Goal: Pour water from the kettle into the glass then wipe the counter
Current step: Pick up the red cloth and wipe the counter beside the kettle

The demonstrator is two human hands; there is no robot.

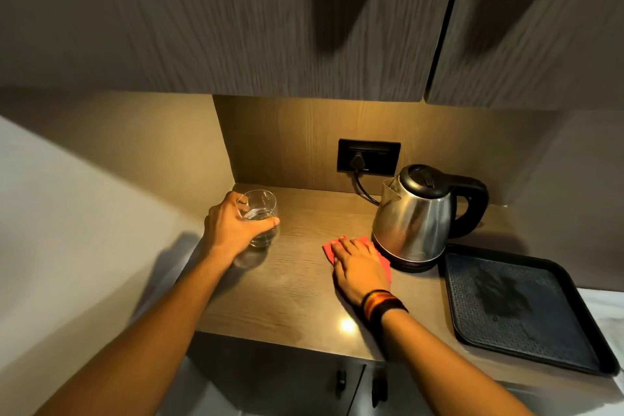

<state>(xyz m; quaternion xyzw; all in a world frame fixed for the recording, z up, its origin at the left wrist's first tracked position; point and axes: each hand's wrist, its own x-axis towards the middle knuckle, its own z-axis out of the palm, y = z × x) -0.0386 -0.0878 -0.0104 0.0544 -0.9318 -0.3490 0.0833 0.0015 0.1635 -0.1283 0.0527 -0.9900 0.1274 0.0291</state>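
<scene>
A clear glass with water in it is held a little above the wooden counter at the left, my left hand wrapped around its side. The steel kettle with black lid and handle stands upright on its base at the right, its cord plugged into the wall socket. My right hand lies flat on a red cloth pressed to the counter just left of the kettle's base. Most of the cloth is hidden under the hand.
A black tray lies at the counter's right, close to the kettle. Wall cupboards hang low overhead. A side wall bounds the counter on the left. Cupboard doors with dark handles sit below the front edge.
</scene>
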